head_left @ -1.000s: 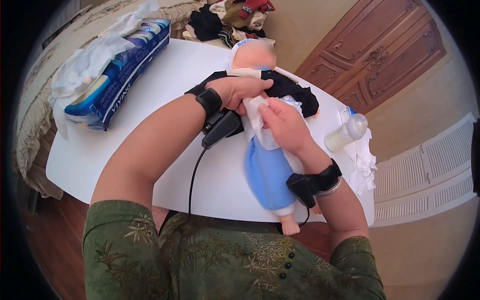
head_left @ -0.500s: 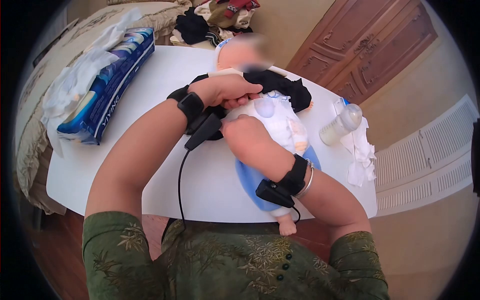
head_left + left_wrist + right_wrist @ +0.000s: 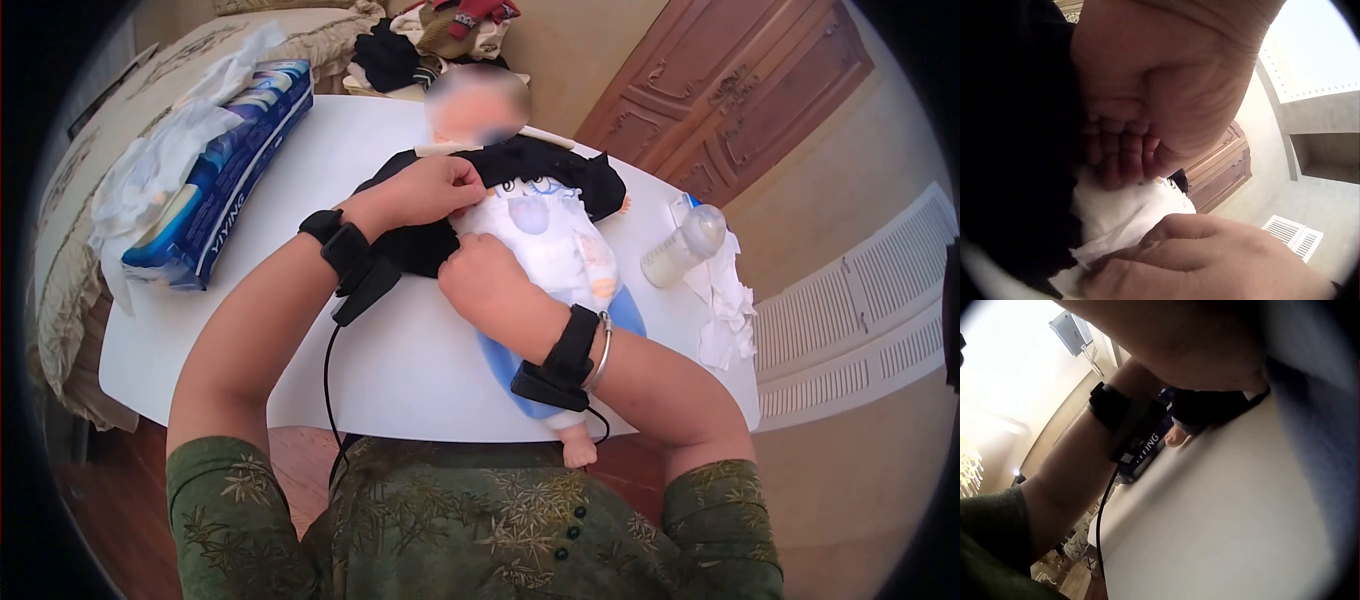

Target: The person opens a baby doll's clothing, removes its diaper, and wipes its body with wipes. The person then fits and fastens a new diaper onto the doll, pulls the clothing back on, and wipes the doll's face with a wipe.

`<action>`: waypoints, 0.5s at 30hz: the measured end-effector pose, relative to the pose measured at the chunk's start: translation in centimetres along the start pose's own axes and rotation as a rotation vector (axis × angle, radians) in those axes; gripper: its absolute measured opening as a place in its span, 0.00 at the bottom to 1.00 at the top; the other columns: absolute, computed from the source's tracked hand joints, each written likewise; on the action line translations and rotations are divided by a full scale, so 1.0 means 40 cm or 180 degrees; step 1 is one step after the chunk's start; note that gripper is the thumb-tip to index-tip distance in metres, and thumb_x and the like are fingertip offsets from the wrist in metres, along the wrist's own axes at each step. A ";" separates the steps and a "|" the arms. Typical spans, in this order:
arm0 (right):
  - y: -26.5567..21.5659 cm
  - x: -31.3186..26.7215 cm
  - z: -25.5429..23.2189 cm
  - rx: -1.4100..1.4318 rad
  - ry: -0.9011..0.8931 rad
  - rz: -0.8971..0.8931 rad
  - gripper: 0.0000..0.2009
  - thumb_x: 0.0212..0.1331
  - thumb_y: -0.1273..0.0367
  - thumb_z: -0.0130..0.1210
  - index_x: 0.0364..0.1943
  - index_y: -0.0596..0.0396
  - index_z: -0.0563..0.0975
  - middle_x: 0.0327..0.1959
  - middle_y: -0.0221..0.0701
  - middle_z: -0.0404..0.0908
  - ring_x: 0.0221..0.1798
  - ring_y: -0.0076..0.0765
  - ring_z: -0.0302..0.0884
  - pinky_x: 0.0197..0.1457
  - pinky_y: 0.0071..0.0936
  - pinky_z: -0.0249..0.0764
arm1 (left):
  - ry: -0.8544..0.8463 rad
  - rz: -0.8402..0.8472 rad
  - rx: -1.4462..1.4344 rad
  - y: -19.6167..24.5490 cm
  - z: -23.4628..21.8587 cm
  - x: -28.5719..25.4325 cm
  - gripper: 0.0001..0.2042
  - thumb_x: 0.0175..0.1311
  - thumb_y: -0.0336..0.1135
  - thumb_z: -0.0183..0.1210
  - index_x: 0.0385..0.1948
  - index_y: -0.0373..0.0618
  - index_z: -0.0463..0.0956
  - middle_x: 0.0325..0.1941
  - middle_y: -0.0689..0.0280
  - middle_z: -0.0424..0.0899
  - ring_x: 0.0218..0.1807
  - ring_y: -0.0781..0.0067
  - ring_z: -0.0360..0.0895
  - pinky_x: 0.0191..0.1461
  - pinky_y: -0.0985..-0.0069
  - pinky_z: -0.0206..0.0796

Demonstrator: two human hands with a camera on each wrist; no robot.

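A baby doll [image 3: 440,136] lies on its back on the white table, in a black top [image 3: 530,160] pushed up and blue pants [image 3: 496,356]. Round its hips is a white printed diaper [image 3: 540,245]. At the upper left edge of the diaper, my left hand [image 3: 430,190] pinches the waistband with curled fingers. Just below, my right hand [image 3: 495,295] grips the diaper's side with its fingertips tucked in, largely hidden in the head view. In the left wrist view the right hand [image 3: 1210,256] is close to the left hand [image 3: 1166,81], white diaper material [image 3: 1129,206] between them.
A blue diaper pack [image 3: 240,185] with loose white diapers on top lies at the table's left. To the right stands a baby bottle [image 3: 683,248] beside crumpled white tissues [image 3: 730,310]. Clothes [image 3: 430,45] are piled beyond the far edge. A black cable [image 3: 330,400] hangs from the left wrist.
My right hand has moved from the diaper's front to its left side, uncovering the printed front. My left hand has shifted slightly left, along the waistband.
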State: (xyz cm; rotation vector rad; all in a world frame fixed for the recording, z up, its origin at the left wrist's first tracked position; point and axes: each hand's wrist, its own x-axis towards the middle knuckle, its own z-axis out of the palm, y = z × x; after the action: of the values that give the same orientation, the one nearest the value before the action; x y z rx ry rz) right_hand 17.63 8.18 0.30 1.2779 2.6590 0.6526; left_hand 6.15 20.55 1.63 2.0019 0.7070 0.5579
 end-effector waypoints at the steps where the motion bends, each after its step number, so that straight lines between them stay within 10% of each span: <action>1: -0.001 -0.001 -0.004 -0.0118 -0.0114 -0.0071 0.03 0.40 0.71 0.55 0.20 0.52 0.80 0.19 0.29 0.78 0.31 0.35 0.76 0.33 0.28 0.70 | 0.0063 0.0110 0.0073 -0.006 -0.001 -0.004 0.11 0.60 0.40 0.56 0.30 0.41 0.76 0.23 0.68 0.79 0.28 0.78 0.76 0.33 0.79 0.68; 5: 0.005 -0.009 -0.011 -0.0210 -0.0292 -0.0329 0.04 0.41 0.70 0.55 0.21 0.52 0.80 0.20 0.30 0.78 0.33 0.36 0.75 0.34 0.29 0.69 | 0.0122 0.0066 0.0682 0.012 -0.006 -0.043 0.10 0.58 0.40 0.57 0.32 0.43 0.77 0.29 0.65 0.79 0.35 0.70 0.77 0.44 0.72 0.67; 8: 0.014 -0.017 0.006 -0.0275 -0.0093 -0.0144 0.05 0.42 0.71 0.54 0.21 0.52 0.80 0.23 0.30 0.78 0.35 0.35 0.73 0.37 0.28 0.68 | -0.0166 0.0835 0.2485 -0.006 -0.003 -0.096 0.08 0.50 0.34 0.62 0.33 0.48 0.78 0.41 0.64 0.72 0.53 0.64 0.68 0.64 0.60 0.46; 15: 0.059 -0.049 0.001 -0.0546 -0.0094 -0.0316 0.06 0.46 0.70 0.53 0.25 0.54 0.81 0.26 0.30 0.77 0.40 0.34 0.70 0.40 0.28 0.65 | 0.0014 0.1553 0.3386 -0.068 -0.017 -0.100 0.08 0.48 0.27 0.57 0.27 0.54 0.82 0.42 0.68 0.72 0.52 0.69 0.68 0.68 0.56 0.45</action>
State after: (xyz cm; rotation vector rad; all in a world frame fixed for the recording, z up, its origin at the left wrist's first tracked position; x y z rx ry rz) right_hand 20.57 8.00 1.13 1.0950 2.5594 0.8198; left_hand 2.07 19.42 -0.84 3.2171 0.5516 0.5012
